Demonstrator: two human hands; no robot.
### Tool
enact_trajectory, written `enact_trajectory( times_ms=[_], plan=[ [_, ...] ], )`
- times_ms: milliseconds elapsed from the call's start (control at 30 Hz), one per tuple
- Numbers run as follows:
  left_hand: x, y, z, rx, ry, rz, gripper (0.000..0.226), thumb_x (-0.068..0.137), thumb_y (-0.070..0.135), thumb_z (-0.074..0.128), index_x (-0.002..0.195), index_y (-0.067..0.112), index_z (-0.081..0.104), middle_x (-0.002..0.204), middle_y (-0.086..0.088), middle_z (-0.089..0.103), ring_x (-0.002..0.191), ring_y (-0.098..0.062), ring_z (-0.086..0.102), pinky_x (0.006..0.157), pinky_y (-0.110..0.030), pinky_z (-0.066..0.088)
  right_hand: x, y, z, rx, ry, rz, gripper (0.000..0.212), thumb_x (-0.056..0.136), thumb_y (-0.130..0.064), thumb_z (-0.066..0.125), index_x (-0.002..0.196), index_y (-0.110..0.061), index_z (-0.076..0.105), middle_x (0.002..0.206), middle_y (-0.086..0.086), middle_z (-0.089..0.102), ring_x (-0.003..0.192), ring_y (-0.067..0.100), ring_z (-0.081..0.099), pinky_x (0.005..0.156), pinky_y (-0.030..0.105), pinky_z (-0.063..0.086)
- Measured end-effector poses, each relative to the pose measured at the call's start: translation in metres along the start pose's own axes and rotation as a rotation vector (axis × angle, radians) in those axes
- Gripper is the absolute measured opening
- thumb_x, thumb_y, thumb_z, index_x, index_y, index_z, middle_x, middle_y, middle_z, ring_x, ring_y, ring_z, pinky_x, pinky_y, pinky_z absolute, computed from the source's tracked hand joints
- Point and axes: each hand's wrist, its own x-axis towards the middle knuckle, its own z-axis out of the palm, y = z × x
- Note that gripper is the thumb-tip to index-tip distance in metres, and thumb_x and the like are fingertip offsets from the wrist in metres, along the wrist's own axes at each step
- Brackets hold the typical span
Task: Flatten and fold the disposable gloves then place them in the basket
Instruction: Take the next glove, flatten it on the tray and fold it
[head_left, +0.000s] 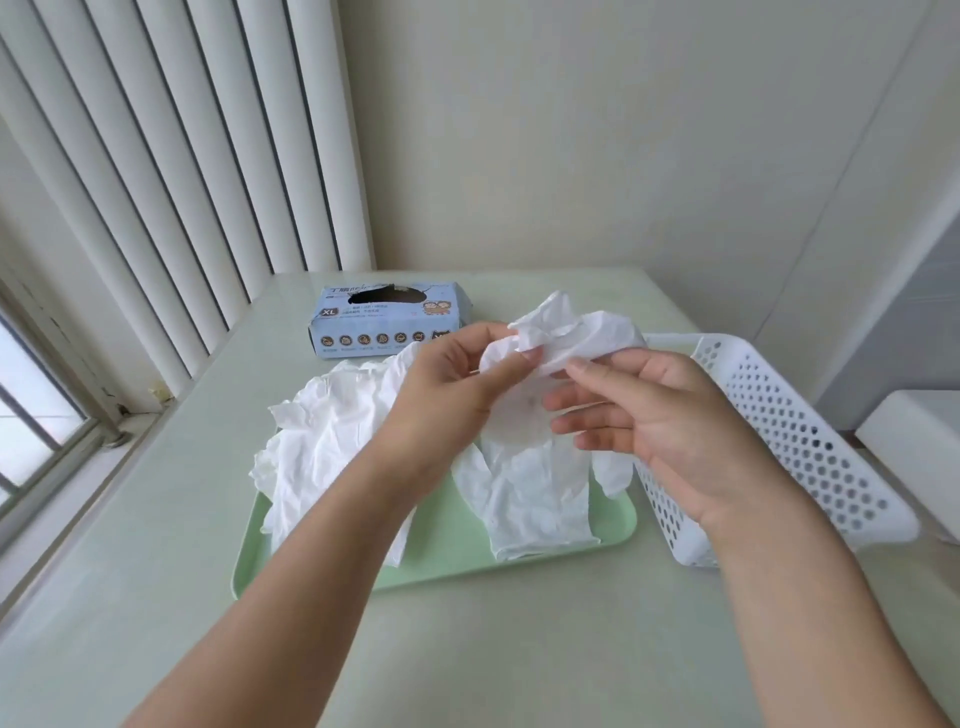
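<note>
Head view: tray (613, 525) on pale table (493, 649).

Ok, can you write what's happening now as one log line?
step: flattening | both hands: left hand and right hand hold crumpled glove above tray | basket: no glove seen inside

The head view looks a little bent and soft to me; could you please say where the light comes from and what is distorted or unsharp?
Head view: daylight enters from the window at left, soft, with faint shadows; wide-angle bending curves the blinds and table edges; the held glove looks slightly soft; print on the glove box is mostly unreadable.
</note>
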Motion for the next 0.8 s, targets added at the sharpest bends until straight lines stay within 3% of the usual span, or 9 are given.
enact_trajectory(
  times_ms=[67, 133, 200, 267, 333, 433, 500, 667, 800],
  plan=[
    [0.004, 0.003, -0.005, -0.066, -0.001, -0.026, 0.033, 0.087, 0.025, 0.071, 0.110, 0.003, 0.071, 0.098, -0.012, 0.074, 0.086, -0.026, 0.071, 0.075, -0.037, 0.057, 0.000, -0.008, -0.014, -0.167, 0.141, -0.123, 0.015, 0.086, -0.026, 0.078, 0.092, -0.013, 0.073, 0.085, 0.007, 0.075, 0.072, 0.015, 0.069, 0.062, 0.025, 0.053],
    [0.005, 0.005, -0.008, -0.099, -0.051, -0.055, 0.040, 0.088, 0.024, 0.066, 0.118, -0.003, 0.067, 0.102, -0.014, 0.073, 0.088, -0.027, 0.071, 0.075, -0.035, 0.058, 0.011, -0.008, -0.019, -0.249, 0.210, -0.210, 0.043, 0.069, -0.043, 0.088, 0.102, -0.023, 0.068, 0.100, -0.003, 0.071, 0.083, 0.009, 0.067, 0.071, 0.025, 0.053],
    [0.006, 0.006, -0.005, -0.118, -0.103, -0.065, 0.034, 0.094, 0.022, 0.067, 0.118, -0.001, 0.066, 0.104, -0.014, 0.072, 0.088, -0.026, 0.070, 0.074, -0.034, 0.058, 0.025, -0.004, -0.019, -0.300, 0.132, -0.160, 0.080, 0.052, -0.058, 0.088, 0.122, -0.034, 0.059, 0.122, -0.010, 0.062, 0.104, 0.004, 0.063, 0.086, 0.025, 0.051],
    [0.006, 0.004, -0.004, -0.136, -0.123, -0.070, 0.035, 0.096, 0.023, 0.063, 0.120, -0.003, 0.064, 0.108, -0.018, 0.071, 0.095, -0.032, 0.068, 0.081, -0.040, 0.055, 0.036, 0.000, -0.019, -0.193, -0.098, -0.002, 0.098, 0.050, -0.059, 0.091, 0.136, -0.035, 0.052, 0.132, -0.002, 0.063, 0.118, 0.013, 0.064, 0.102, 0.040, 0.051],
    [0.007, 0.003, -0.004, -0.139, -0.124, -0.065, 0.037, 0.097, 0.024, 0.061, 0.121, -0.004, 0.063, 0.110, -0.021, 0.069, 0.099, -0.034, 0.067, 0.086, -0.042, 0.054, 0.042, 0.003, -0.021, -0.039, -0.284, 0.133, 0.089, 0.060, -0.049, 0.093, 0.137, -0.020, 0.058, 0.128, 0.010, 0.068, 0.116, 0.028, 0.067, 0.104, 0.052, 0.051],
    [0.008, 0.004, -0.009, -0.069, -0.043, -0.057, 0.036, 0.099, 0.028, 0.062, 0.115, -0.003, 0.067, 0.102, -0.017, 0.071, 0.091, -0.027, 0.068, 0.082, -0.038, 0.055, 0.043, 0.005, -0.021, 0.086, -0.305, 0.067, 0.042, 0.077, -0.025, 0.082, 0.114, -0.009, 0.073, 0.108, 0.012, 0.073, 0.097, 0.028, 0.069, 0.085, 0.040, 0.056],
    [0.008, 0.003, -0.012, 0.054, 0.035, -0.038, 0.034, 0.100, 0.033, 0.062, 0.103, -0.001, 0.069, 0.092, -0.012, 0.069, 0.083, -0.024, 0.064, 0.076, -0.038, 0.049, 0.043, 0.006, -0.022, 0.169, -0.251, -0.018, 0.022, 0.077, -0.010, 0.080, 0.099, -0.009, 0.074, 0.095, 0.010, 0.074, 0.084, 0.022, 0.070, 0.078, 0.032, 0.057],
    [0.007, 0.002, -0.009, 0.158, 0.084, -0.010, 0.030, 0.105, 0.030, 0.057, 0.087, 0.008, 0.069, 0.082, -0.008, 0.063, 0.076, -0.021, 0.054, 0.076, -0.039, 0.041, 0.039, 0.000, -0.020, 0.202, -0.244, -0.082, 0.027, 0.073, 0.000, 0.079, 0.096, -0.009, 0.069, 0.093, 0.009, 0.073, 0.080, 0.020, 0.072, 0.073, 0.029, 0.058],
    [0.011, -0.001, -0.007, 0.229, 0.177, 0.079, 0.043, 0.097, 0.044, 0.057, 0.093, 0.001, 0.064, 0.079, -0.011, 0.055, 0.072, -0.022, 0.047, 0.069, -0.039, 0.037, 0.042, -0.005, -0.022, 0.147, -0.190, -0.088, 0.026, 0.075, -0.014, 0.082, 0.095, -0.012, 0.066, 0.090, 0.005, 0.071, 0.077, 0.018, 0.066, 0.074, 0.031, 0.054]
  ],
)
